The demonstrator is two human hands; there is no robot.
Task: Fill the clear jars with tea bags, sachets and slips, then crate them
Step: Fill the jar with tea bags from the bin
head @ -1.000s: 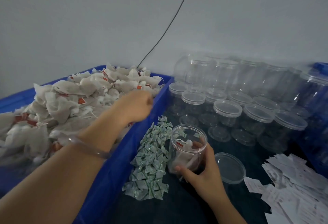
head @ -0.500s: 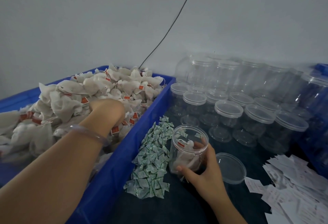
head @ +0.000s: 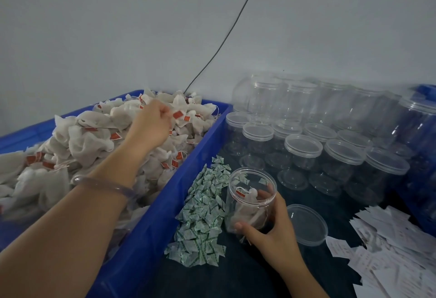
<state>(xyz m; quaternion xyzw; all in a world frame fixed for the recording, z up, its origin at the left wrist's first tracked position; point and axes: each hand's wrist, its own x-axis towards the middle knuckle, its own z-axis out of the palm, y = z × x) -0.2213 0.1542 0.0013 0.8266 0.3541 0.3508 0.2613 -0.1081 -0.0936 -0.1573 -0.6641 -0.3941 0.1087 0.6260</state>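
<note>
Low in the middle my right hand (head: 271, 231) curls round the open jar (head: 251, 193), and up left my left hand (head: 153, 125) pinches a tea bag (head: 181, 118) in the blue bin (head: 165, 203) — its string might snag others and spill them.

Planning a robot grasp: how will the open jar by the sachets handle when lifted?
Probably light: the jar is clear plastic holding few tea bags. Likely slippery, its wall being smooth. Open-topped, it may spill if tipped.
</note>
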